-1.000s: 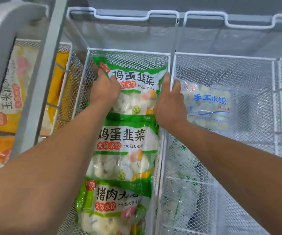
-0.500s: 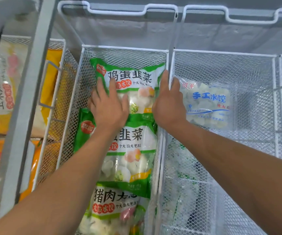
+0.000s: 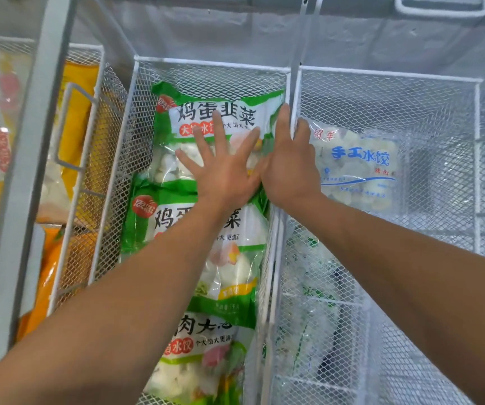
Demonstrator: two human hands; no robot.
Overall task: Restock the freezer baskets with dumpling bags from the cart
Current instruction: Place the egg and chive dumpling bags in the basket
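Green top bag (image 3: 221, 112) under flat left hand (image 3: 223, 173); right hand (image 3: 289, 168) alongside.

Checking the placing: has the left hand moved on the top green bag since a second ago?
Yes: the left hand slid from the bag's left edge toward the right basket wall.

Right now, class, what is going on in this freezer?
A person is restocking. The left hand presses flat on the top green dumpling bag in the middle wire basket. The right hand rests at that bag's right edge, against the basket wall. More green bags lie below it.
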